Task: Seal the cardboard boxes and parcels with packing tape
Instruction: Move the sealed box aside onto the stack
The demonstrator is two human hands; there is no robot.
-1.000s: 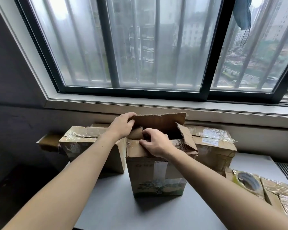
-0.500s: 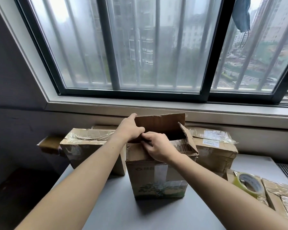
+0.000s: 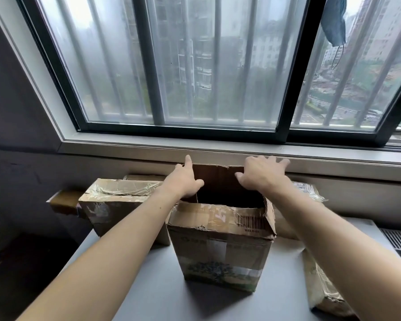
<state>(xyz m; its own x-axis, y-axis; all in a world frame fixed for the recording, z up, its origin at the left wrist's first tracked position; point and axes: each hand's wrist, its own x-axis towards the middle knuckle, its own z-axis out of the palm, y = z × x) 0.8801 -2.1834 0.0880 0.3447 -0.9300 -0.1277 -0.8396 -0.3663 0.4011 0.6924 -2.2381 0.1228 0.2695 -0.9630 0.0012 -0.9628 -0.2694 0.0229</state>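
We are holding our empty left hand (image 3: 185,179) and right hand (image 3: 259,174), fingers spread, at the 2 top corners of the upright far flap (image 3: 218,179), its long edge lying crosswise, on the open cardboard box (image 3: 220,251) standing mid tabletop (image 3: 162,286).

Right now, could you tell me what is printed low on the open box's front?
A green tree scene on the brown box; head view.

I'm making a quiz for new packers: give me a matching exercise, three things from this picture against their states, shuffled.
Things:
1. middle box
2. left box
3. blue mask

States:
a. hangs at the window
b. top open, flaps up
c. top taped over

Pairs: 1-b, 2-c, 3-a
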